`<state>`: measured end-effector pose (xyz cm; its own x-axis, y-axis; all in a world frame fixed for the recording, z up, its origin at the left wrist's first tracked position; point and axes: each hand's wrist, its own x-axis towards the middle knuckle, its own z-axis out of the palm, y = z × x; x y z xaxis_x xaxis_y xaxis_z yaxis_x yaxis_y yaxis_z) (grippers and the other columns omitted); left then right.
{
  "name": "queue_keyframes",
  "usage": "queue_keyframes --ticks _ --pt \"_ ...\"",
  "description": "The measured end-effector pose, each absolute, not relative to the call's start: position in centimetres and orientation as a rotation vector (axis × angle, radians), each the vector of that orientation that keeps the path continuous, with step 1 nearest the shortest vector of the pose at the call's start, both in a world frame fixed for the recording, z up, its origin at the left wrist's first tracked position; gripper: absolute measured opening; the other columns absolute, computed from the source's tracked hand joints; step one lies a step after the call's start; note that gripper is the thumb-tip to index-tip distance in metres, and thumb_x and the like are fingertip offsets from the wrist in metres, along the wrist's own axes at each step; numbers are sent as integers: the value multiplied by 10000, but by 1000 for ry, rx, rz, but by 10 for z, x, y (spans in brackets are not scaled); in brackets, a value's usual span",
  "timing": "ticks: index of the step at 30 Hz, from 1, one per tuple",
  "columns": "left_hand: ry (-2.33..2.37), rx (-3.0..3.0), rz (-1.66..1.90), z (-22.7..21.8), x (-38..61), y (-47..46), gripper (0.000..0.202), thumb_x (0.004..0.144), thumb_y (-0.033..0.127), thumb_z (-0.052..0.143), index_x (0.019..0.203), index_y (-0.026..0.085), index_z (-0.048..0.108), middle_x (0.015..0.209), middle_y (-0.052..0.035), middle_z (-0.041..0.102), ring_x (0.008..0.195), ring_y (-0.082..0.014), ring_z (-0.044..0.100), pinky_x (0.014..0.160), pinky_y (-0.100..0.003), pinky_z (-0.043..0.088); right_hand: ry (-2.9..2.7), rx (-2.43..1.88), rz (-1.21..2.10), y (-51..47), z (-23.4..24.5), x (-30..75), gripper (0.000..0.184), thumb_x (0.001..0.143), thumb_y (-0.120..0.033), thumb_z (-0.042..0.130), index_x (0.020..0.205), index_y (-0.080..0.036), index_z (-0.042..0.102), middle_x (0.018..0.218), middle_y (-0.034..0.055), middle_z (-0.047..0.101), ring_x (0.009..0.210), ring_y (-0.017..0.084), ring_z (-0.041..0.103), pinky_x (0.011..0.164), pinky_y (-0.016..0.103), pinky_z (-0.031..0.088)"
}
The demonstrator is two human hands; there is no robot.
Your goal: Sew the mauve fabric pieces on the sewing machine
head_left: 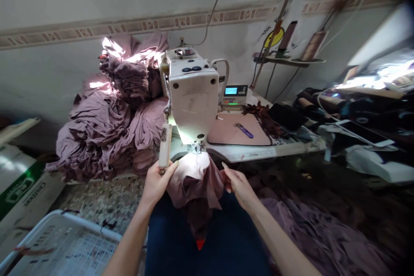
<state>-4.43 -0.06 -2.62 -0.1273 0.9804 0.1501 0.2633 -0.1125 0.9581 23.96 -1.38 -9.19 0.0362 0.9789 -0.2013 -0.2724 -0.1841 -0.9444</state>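
Observation:
A mauve fabric piece point(194, 185) hangs from under the needle area of a white sewing machine point(194, 95), brightly lit where it meets the presser foot point(195, 147). My left hand point(158, 183) pinches its left edge, thumb on top, just below a pale upright bar on the machine's left side. At the right edge, my right hand point(238, 184) has its fingers curled against the cloth, with the thumb raised. A darker part of the fabric droops over dark blue cloth on my lap, and a small red tip point(200, 243) shows at its lower end.
Piles of mauve fabric point(103, 129) stand left of the machine. Purple-handled thread snips point(244, 130) lie on a pinkish mat point(226, 131), near a control panel point(233, 95). Thread cones point(313, 46) stand behind. A white basket point(64, 241) is at lower left; more fabric point(317, 228) lies lower right.

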Motion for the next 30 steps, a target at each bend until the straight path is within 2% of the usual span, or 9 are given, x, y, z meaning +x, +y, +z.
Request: queue_keyframes --ticks 3,6,11,13,16,18,21,24,30 --pt "1409 1381 1348 -32 -42 2 412 849 551 838 872 160 708 693 14 652 621 -130 594 612 -213 449 -757 -1104 1555 -16 -101 222 756 789 -879 748 803 -125 805 685 78 707 542 151 565 421 230 317" --pt "1389 1405 1344 -31 -32 5 395 880 539 809 857 152 736 717 -13 690 660 -151 630 648 -230 486 -752 -1092 1550 -17 -95 205 771 828 -886 701 822 -123 810 678 66 700 545 145 557 436 225 349" --pt "1434 1577 1270 -18 -36 1 356 933 500 752 1015 162 826 1004 -104 799 855 -230 726 678 -266 549 -1007 -1058 1457 -33 -63 209 569 847 -732 814 1011 -187 824 848 32 721 663 155 596 555 244 495" --pt "1457 1646 1235 -11 -48 -4 352 932 478 761 1089 172 835 1016 -104 802 815 -223 728 648 -262 547 -1173 -1088 1468 -43 -46 230 474 827 -657 871 898 -192 813 759 8 682 592 135 552 534 249 465" --pt "1477 1682 1221 4 -73 -14 351 931 475 770 1091 168 833 876 -84 797 716 -210 720 593 -250 523 -1240 -1240 1414 -56 -23 287 487 771 -674 887 705 -202 786 589 7 615 463 122 446 429 265 313" --pt "1541 1669 1296 18 -95 -20 365 920 491 776 1077 166 827 840 -80 801 706 -213 730 601 -252 534 -1161 -1372 1210 -59 -15 338 483 704 -688 903 646 -221 797 619 64 684 512 176 544 471 311 380" --pt "1763 1675 1466 43 -132 -21 367 918 518 762 1024 171 816 778 -49 780 661 -190 706 626 -254 545 -1206 -1722 866 -56 -18 409 394 671 -614 903 833 -254 906 924 179 840 779 298 748 653 397 514" --pt "2060 1719 1592 70 -166 -12 373 954 524 705 1009 169 801 742 -27 745 621 -174 653 623 -267 523 -1248 -1943 670 -52 -38 432 424 607 -631 885 817 -263 905 975 187 856 918 397 774 746 447 554" --pt "2499 2125 1448 102 -183 32 336 995 490 643 982 185 781 903 -95 755 849 -266 680 823 -359 513 -1444 -1619 1234 -60 -85 333 515 739 -708 801 821 -205 871 869 127 843 865 350 768 758 372 588"
